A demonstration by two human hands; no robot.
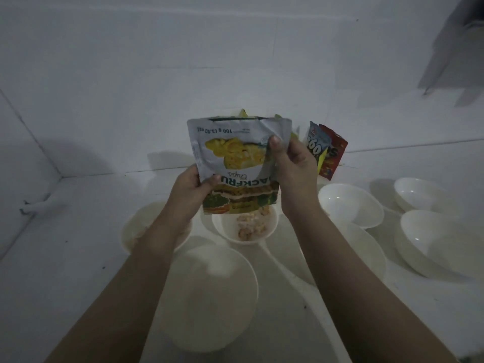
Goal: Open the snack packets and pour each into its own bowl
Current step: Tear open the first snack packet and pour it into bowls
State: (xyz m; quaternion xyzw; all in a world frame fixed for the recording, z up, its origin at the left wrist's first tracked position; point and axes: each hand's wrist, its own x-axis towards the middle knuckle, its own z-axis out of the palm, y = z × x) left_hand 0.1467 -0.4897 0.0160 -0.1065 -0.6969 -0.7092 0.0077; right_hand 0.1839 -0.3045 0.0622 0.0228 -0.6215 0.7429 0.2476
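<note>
Head view, item one: jackfruit chips packet (237,163), held upside down, mouth at the bottom, directly over the small bowl (271,226); pale chips (251,225) already lie in that bowl. Left hand (192,193) grips the packet's lower left edge, thumb curled onto the front; right hand (292,166) pinches the right side higher up, thumb pressed on the printed face. Item two: red packet (331,155), against the wall behind, not yet poured by the look of it. Item three: white bowls on the worktop (52,271); large near bowl (209,297), left bowl (131,229) partly behind the forearm, right-hand bowls (351,205), apparently unfilled.

Handling note, a judgement: keep the mouth low and centred over the small bowl; squeeze the sides to hold the opening wide; shake gently so late chips drop inside the rim rather than bounce out.
</note>
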